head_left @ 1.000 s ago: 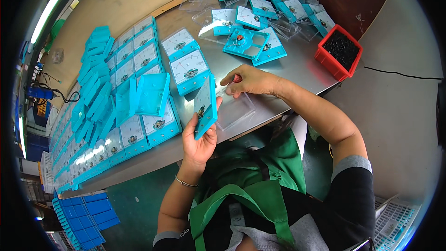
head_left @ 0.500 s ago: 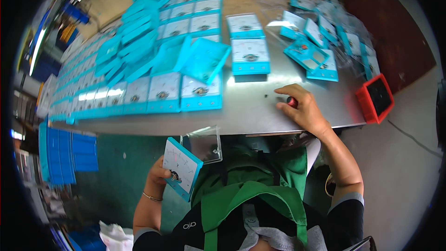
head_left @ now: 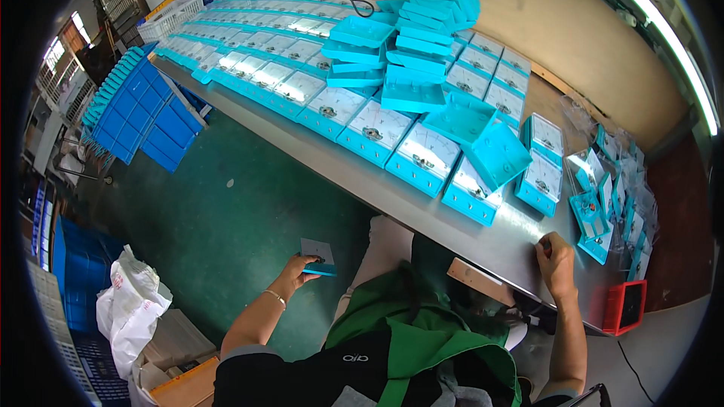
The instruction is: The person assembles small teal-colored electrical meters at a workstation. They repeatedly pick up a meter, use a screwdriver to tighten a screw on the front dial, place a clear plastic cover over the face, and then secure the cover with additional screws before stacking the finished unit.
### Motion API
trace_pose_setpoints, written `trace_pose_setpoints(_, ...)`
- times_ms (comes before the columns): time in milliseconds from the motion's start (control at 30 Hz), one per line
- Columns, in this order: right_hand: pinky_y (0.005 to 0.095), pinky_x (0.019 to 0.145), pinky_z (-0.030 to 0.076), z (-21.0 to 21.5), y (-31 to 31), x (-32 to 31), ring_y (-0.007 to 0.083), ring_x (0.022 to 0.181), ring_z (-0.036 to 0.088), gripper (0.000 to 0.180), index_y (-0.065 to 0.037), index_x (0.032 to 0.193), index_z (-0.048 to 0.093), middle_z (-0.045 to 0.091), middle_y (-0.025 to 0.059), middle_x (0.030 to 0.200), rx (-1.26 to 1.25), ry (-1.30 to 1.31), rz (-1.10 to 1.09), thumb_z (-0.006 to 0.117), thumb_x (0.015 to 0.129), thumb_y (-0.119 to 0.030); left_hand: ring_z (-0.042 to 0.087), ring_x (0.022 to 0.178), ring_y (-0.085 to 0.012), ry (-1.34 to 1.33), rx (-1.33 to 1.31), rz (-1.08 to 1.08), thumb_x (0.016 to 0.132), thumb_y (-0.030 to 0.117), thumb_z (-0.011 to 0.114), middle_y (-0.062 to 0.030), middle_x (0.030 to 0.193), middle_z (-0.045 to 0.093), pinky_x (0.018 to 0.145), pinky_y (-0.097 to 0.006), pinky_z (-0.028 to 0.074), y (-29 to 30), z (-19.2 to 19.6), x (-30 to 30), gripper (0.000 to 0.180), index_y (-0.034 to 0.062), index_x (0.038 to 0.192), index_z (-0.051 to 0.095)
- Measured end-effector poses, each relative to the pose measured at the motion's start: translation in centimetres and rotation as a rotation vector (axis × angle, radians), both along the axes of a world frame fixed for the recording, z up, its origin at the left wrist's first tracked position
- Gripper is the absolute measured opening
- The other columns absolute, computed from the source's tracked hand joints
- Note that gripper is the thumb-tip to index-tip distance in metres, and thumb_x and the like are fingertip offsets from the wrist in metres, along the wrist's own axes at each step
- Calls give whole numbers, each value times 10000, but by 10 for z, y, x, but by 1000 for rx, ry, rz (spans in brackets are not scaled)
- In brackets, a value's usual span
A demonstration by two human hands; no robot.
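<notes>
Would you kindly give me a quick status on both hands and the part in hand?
Left hand grips a small turquoise panel meter, held low beside the steel table. Right hand closed, resting on table edge. Nothing obstructing.

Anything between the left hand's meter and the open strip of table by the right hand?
Nothing visible blocks it. The left hand holds the small turquoise panel meter out over the green floor; the steel table's near edge beside the right hand is bare.

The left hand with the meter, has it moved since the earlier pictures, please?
Yes. The left hand carried the meter from above the table down and out to the person's left, below its edge.
</notes>
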State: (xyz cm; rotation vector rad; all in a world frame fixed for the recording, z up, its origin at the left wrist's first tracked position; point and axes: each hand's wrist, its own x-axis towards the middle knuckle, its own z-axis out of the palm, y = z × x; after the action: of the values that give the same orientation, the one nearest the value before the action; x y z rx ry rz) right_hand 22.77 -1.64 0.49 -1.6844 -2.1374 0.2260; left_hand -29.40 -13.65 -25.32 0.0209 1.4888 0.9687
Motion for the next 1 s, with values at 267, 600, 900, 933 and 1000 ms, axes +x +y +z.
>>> trace_pose_setpoints(267, 340, 546, 462, -7, -27, 0, 245, 570, 575, 103, -5, 799, 589, 584, 135, 684, -21, 91, -141, 671, 738, -19, 612, 949, -327, 271, 321, -124, 760, 146, 727, -122, 1020, 601, 736, -495, 573, 152, -69, -64, 466, 71, 1172, 523)
trace_pose_setpoints(600, 363, 587, 500, -9, -30, 2, 269, 641, 617, 128, -22, 875, 594, 598, 141, 761, 22, 150, -138, 656, 766, -46, 530, 1086, -287, 28, 829, 450, 839, 153, 670, -125, 1187, 542, 883, -478, 456, 276, -67, -161, 458, 69, 1257, 503)
trace_pose_setpoints(900, 396, 607, 508, 17, -8, 80, 309, 693, 638, 237, -51, 1003, 625, 645, 141, 791, 290, -121, -447, 628, 766, -61, 600, 930, -209, 437, 340, -35, 868, 176, 617, -49, 1123, 595, 772, -374, 471, 76, -82, -46, 441, 87, 1283, 497)
trace_pose_setpoints(933, 402, 608, 508, 19, 6, 82, 312, 698, 639, 231, -51, 998, 626, 648, 142, 799, 300, -124, -400, 626, 767, -65, 607, 900, -210, 569, 409, -129, 866, 160, 613, -51, 1097, 604, 762, -372, 475, 54, -81, -56, 422, 71, 1266, 508)
trace_pose_setpoints(1000, 413, 611, 510, 26, 29, 84, 319, 707, 641, 221, -50, 989, 628, 654, 143, 815, 317, -147, -330, 622, 769, -75, 611, 871, -212, 701, 576, -312, 859, 121, 602, -64, 1058, 613, 758, -366, 479, 45, -63, -51, 385, 35, 1227, 526)
